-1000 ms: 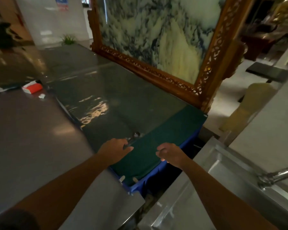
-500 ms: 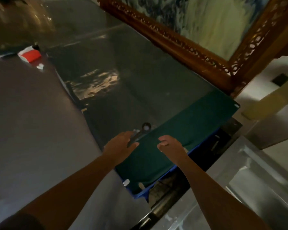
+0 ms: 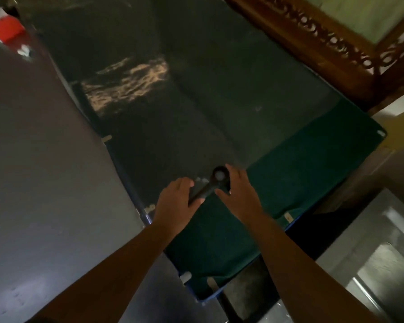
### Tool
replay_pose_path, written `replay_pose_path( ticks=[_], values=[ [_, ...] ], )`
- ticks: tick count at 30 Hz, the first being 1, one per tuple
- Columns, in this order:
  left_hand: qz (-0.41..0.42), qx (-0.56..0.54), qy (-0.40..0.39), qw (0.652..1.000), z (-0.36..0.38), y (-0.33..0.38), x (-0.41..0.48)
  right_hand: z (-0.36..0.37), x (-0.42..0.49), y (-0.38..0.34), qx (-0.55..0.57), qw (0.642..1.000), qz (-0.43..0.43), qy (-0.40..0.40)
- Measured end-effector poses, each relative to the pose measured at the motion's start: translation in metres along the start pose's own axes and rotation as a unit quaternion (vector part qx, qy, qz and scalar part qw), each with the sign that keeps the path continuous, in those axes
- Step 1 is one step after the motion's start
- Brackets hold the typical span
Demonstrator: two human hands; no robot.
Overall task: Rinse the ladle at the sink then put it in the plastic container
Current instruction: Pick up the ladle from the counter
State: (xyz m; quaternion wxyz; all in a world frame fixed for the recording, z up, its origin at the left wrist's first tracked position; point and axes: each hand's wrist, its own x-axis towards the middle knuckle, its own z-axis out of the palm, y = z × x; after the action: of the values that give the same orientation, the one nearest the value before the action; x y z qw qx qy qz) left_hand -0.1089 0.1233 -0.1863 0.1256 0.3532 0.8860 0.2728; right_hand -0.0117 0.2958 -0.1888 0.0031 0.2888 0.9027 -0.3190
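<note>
A dark ladle (image 3: 209,186) shows only its handle, with a round ring end, over the green cloth (image 3: 289,178) that covers a blue plastic container (image 3: 292,226). Its bowl is hidden. My left hand (image 3: 175,201) is closed around the lower part of the handle. My right hand (image 3: 239,191) is just right of the ring end, thumb and fingers spread on either side of it; I cannot tell whether it grips. A clear plastic sheet (image 3: 196,101) lies over the far part of the container.
A steel counter (image 3: 44,171) runs along the left, with a red and white pack (image 3: 6,29) at its far end. The steel sink (image 3: 383,271) is at the lower right. A carved wooden frame (image 3: 324,38) stands behind the container.
My view has tilted down and closer. My right hand has moved left and forward to the ladle's ring end. The handle sticks out further from my left hand.
</note>
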Motion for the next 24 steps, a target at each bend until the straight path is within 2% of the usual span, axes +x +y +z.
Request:
replay_pose_path(
  ticks=[15, 24],
  values=[
    [0.025, 0.05, 0.019, 0.998, 0.021, -0.002, 0.007, 0.013, 0.014, 0.003, -0.009, 0.997, 0.013, 0.072],
    [0.035, 0.018, 0.005, 0.999, 0.0, 0.007, 0.005, 0.0, 0.003, -0.008, 0.046, 0.994, 0.018, 0.099]
  ],
)
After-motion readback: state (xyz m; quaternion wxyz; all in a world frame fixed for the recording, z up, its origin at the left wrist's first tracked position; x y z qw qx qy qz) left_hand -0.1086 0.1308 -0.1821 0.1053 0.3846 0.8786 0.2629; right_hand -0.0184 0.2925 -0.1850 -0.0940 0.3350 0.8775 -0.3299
